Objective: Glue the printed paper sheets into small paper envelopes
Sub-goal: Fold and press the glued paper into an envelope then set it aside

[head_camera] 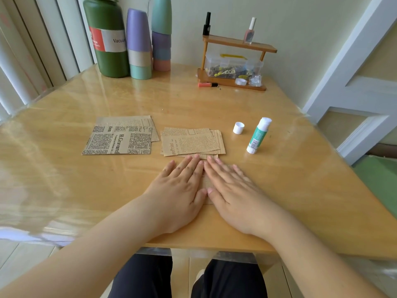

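My left hand (181,190) and my right hand (233,192) lie flat side by side, fingers straight, pressing down on a folded brown printed paper (206,183) that shows only in the gap between them. Just beyond my fingertips lies a pile of folded brown printed pieces (192,141). Further left lies a pile of flat newspaper-print sheets (120,137). To the right an uncapped glue stick (258,135) lies on the table, its white cap (238,127) standing beside it.
At the back of the wooden table (300,179) stand a green flask (107,37), stacked pastel cups (139,44), and a small wooden shelf (236,61) with nail polish bottles and a clear box. A pink tube (207,84) lies near it. A white door frame is at right.
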The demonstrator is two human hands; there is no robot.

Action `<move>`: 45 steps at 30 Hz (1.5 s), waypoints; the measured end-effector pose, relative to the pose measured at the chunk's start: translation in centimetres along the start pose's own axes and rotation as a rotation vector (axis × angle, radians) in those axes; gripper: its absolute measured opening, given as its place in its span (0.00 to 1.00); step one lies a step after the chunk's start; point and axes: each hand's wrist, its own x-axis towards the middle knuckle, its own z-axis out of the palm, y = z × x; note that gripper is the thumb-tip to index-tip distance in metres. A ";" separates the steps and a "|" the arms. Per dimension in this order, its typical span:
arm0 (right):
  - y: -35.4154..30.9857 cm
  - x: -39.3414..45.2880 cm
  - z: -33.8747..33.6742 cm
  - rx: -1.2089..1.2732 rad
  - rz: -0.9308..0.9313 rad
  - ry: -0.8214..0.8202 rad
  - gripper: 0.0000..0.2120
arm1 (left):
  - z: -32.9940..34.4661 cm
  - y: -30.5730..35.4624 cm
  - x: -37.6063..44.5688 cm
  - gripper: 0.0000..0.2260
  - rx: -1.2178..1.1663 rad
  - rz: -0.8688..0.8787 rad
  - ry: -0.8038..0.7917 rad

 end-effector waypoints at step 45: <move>1.5 -1.1 -2.2 0.136 0.134 0.022 0.28 | -1.4 -1.4 -1.1 0.38 -0.016 -0.012 0.057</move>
